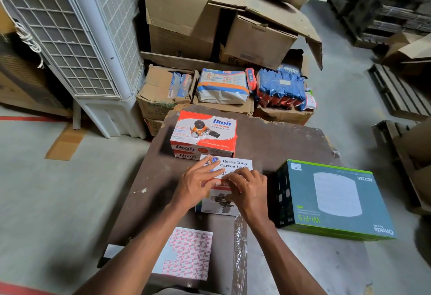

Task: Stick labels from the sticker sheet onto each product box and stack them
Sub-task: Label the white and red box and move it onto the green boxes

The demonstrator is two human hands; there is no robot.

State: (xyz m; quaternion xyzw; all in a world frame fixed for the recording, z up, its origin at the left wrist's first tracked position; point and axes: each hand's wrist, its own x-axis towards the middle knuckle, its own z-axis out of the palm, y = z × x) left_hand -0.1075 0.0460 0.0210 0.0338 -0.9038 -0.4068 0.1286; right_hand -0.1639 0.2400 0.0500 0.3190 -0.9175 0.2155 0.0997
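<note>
White carton sealer box [235, 165] lies flat under my left hand [198, 183], fingers straight, steadying; right hand [248, 188] curls, pressing a label.

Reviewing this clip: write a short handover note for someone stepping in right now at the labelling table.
Left hand: straight fingers pressing on the white Heavy Duty Carton Sealer box.
Right hand: fingers curled at the box's top, apparently pressing a label down; the label itself is hidden.
Sticker sheet: near table edge, some labels already gone.
Ikon boxes: stacked behind the white box; whether they are labelled cannot be told.
Wi-Fi box: to the right, unstacked.
Left: finish this label, do the Wi-Fi box, stack.
</note>
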